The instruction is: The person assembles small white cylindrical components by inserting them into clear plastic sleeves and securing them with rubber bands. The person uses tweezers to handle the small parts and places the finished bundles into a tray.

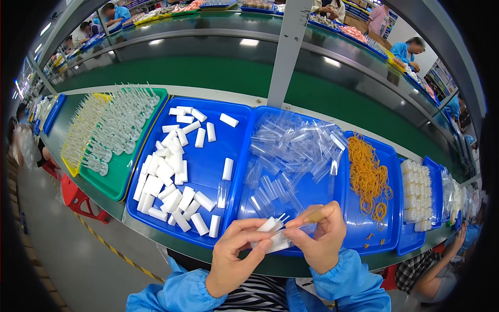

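My left hand [236,255] pinches a small white block with thin clear prongs [272,224] at the near edge of the bench. My right hand [319,236] meets it from the right, fingers closed on a clear plastic sleeve [280,243] under the white piece. Both hands hover over the front rim of the blue tray of clear sleeves [289,153]. To the left, another blue tray [208,156] carries several loose white blocks [169,177].
A green tray [117,182] and a yellow tray [70,161] of clear pronged parts stand far left. Orange rubber bands [368,177] fill a blue tray at right, with stacked white pieces [417,190] beyond. A co-worker's arm [442,270] is at lower right. A grey post [286,52] rises behind.
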`<action>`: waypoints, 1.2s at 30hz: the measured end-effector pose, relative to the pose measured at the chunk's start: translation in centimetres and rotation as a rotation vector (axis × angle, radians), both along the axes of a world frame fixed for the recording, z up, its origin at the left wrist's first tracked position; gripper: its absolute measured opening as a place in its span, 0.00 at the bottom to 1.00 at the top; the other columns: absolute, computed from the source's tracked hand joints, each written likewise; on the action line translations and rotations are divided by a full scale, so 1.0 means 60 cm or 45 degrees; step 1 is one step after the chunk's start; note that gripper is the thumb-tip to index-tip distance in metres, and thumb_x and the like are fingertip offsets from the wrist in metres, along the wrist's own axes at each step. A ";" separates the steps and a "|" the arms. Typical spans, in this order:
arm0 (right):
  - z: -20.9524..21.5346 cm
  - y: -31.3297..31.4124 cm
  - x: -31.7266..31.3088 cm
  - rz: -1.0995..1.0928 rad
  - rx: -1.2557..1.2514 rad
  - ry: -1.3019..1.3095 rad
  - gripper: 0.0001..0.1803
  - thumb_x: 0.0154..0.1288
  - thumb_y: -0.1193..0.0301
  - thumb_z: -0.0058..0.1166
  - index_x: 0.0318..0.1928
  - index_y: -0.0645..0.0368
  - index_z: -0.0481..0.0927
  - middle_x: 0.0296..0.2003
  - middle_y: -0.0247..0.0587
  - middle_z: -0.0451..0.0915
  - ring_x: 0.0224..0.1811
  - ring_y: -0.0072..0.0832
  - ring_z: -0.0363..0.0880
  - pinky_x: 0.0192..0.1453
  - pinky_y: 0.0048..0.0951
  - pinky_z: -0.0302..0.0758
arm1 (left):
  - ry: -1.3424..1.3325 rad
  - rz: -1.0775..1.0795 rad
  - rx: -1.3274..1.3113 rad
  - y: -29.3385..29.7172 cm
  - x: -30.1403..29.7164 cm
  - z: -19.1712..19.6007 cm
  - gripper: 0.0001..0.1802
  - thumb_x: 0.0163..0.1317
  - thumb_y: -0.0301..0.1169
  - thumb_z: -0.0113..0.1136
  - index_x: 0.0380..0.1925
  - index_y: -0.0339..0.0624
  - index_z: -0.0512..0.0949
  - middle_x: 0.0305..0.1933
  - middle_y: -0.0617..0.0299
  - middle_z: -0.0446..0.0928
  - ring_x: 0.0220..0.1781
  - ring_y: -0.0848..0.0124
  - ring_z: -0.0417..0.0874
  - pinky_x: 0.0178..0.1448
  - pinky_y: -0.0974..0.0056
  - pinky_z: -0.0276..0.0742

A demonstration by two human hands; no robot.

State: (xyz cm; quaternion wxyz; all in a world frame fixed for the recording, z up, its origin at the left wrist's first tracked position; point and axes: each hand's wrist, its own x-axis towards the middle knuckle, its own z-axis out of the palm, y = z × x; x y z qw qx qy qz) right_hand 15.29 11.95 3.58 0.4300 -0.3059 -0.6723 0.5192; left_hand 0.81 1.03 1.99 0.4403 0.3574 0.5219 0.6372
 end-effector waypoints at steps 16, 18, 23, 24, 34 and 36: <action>-0.011 -0.008 -0.001 -0.100 0.125 -0.107 0.22 0.53 0.73 0.77 0.38 0.61 0.72 0.33 0.41 0.82 0.38 0.23 0.83 0.42 0.25 0.80 | 0.156 -0.015 -0.056 0.016 0.003 0.009 0.15 0.59 0.15 0.66 0.47 0.29 0.81 0.59 0.49 0.72 0.58 0.61 0.81 0.58 0.61 0.85; -0.012 0.000 0.004 -0.099 0.140 -0.161 0.21 0.52 0.74 0.77 0.39 0.61 0.73 0.34 0.40 0.82 0.38 0.22 0.82 0.42 0.26 0.79 | 0.228 0.051 -0.012 0.013 0.006 0.009 0.14 0.59 0.20 0.68 0.46 0.32 0.83 0.58 0.52 0.74 0.57 0.63 0.82 0.55 0.64 0.85; -0.001 0.011 -0.005 0.065 -0.078 -0.028 0.19 0.57 0.72 0.74 0.39 0.61 0.73 0.35 0.40 0.82 0.40 0.22 0.81 0.47 0.26 0.76 | 0.551 0.149 0.080 0.005 0.008 0.037 0.13 0.63 0.22 0.65 0.49 0.34 0.84 0.59 0.53 0.76 0.57 0.65 0.79 0.55 0.64 0.79; -0.010 0.003 -0.005 0.057 -0.086 -0.017 0.19 0.57 0.72 0.74 0.39 0.61 0.73 0.36 0.40 0.82 0.40 0.22 0.81 0.47 0.26 0.77 | 0.565 0.132 0.122 0.008 0.010 0.030 0.14 0.64 0.22 0.65 0.50 0.34 0.83 0.60 0.53 0.76 0.58 0.65 0.78 0.56 0.64 0.78; 0.012 0.020 0.011 0.187 -0.314 0.225 0.21 0.56 0.76 0.74 0.42 0.62 0.71 0.45 0.47 0.80 0.50 0.28 0.81 0.56 0.31 0.78 | -0.061 0.084 0.287 0.001 0.004 0.020 0.14 0.60 0.15 0.64 0.47 0.32 0.80 0.56 0.53 0.73 0.56 0.67 0.79 0.55 0.65 0.79; -0.002 -0.002 0.010 0.202 -0.347 0.218 0.22 0.55 0.77 0.74 0.43 0.62 0.72 0.47 0.47 0.79 0.51 0.28 0.80 0.57 0.31 0.77 | -0.023 0.054 0.347 -0.004 0.001 0.004 0.15 0.57 0.12 0.66 0.44 0.31 0.78 0.55 0.52 0.70 0.59 0.58 0.80 0.59 0.57 0.84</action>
